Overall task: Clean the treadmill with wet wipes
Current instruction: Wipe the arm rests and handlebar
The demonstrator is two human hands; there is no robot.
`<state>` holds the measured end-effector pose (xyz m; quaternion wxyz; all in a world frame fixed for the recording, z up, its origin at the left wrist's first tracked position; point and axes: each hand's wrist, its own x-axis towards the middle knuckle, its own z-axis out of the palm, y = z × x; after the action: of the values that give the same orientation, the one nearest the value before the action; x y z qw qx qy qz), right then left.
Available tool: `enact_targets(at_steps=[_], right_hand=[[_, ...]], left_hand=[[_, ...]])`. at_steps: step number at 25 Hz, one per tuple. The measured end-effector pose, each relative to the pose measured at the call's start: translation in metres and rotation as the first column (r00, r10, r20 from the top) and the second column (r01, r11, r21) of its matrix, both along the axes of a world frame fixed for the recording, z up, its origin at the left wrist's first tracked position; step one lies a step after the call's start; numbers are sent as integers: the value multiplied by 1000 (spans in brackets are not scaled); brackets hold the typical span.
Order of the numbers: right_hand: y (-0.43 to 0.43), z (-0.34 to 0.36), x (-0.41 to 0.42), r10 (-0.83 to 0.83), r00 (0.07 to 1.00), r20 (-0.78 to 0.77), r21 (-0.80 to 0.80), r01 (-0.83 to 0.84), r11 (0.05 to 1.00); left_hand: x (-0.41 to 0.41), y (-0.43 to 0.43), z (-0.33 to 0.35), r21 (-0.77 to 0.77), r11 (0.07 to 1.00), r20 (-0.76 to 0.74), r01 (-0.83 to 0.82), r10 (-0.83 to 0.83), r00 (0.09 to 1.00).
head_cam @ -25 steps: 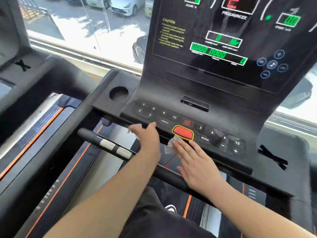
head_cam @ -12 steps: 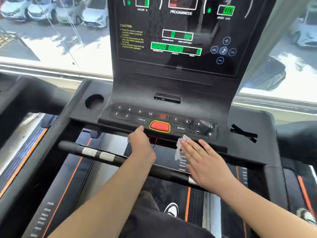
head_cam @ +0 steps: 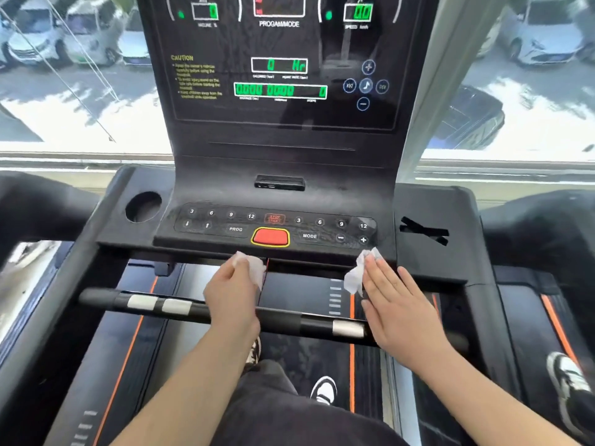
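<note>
The black treadmill console [head_cam: 225, 185] fills the middle of the head view, with a button panel [head_cam: 322, 228] and a red stop button [head_cam: 270, 237]. My left hand [head_cam: 232, 294] grips a crumpled white wet wipe [head_cam: 252, 267] against the console's front lip, just left of the red button. With flat, straight fingers my right hand [head_cam: 399, 304] presses a second wet wipe [head_cam: 357, 273] against the front lip, below the plus button at the panel's right end.
A black handlebar with silver sensor pads [head_cam: 157, 305] crosses under both wrists. A round cup holder [head_cam: 143, 206] sits at the console's left, a taped X [head_cam: 423, 234] at its right. The belt [head_cam: 306, 355] with my shoes lies below. Windows with parked cars lie behind.
My right hand has slid its wipe to the right along the console's front lip, from beside the red button to the panel's right end. The left hand stays near the red button.
</note>
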<state>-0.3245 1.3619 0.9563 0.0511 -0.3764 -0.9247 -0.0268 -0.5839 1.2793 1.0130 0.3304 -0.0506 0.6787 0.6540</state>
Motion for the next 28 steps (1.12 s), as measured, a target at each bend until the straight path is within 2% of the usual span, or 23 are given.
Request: enact_targets(at_steps=[1,2,5,7,9,12,15,20,22,24,26,28], right_hand=[[-5,-2,-1,-48,998,-29,-27,48,999],[-9,-5,-4,-85,995,-46,-53,82,995],[-17,-12,-4,-156,985,-71,-112,148,983],[-17,-12,-2,-164,983,-82,-115,155,981],[-15,-10,4,-180,980,-84,-99,172,980],[-6,-4,18,-238,965,-112,-62,232,971],[9,3,31,-308,950,-58,-26,307,951],[36,13,46,-480,872,92,-20,484,875],[39,14,41,-474,875,99,-33,479,877],[37,13,30,-379,921,87,-44,384,922],[32,13,19,-255,965,67,-74,259,963],[35,15,18,-272,961,57,-83,276,958]], left_hand=[[12,0,10,56,998,-42,34,-31,999],[30,1,18,45,997,-73,66,-63,995],[76,22,11,-55,989,126,138,-130,984],[89,44,11,-36,999,360,27,-12,933],[100,63,9,-101,990,380,100,-54,923],[111,85,5,-92,980,487,176,-110,867],[129,105,-5,-51,961,563,270,-196,803],[109,94,-4,-74,896,576,439,-321,752],[91,87,0,-53,920,602,388,-281,747],[96,86,9,-18,945,624,325,-243,743],[119,89,27,61,920,659,387,-328,677],[135,94,40,115,864,625,490,-446,640]])
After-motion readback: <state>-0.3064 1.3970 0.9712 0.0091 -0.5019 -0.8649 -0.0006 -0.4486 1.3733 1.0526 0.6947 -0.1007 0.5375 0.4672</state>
